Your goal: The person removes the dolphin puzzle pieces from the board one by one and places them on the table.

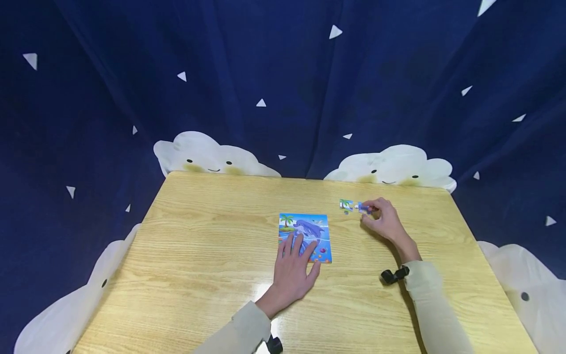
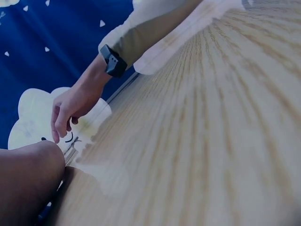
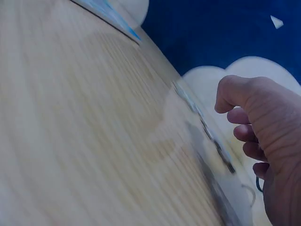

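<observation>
A square dolphin jigsaw puzzle (image 1: 305, 223) with a palm tree and sea scene lies on the table. My left hand (image 1: 293, 275) rests on its lower part, fingers spread and straight, covering some of the picture. To the right, my right hand (image 1: 385, 220) hovers with loosely bent fingers over a purple-blue puzzle piece (image 1: 364, 208). Beside that piece lies a palm-tree piece (image 1: 346, 204). In the right wrist view, the loose pieces (image 3: 203, 123) lie flat on the table, apart from my bent thumb and fingers. Nothing shows between them.
The wooden table (image 1: 203, 221) has its far edge against a dark blue curtain (image 1: 265, 59) with white triangles and smiling clouds. A black wrist camera (image 1: 395, 275) sits at my right sleeve. Light glares on the table near the left wrist.
</observation>
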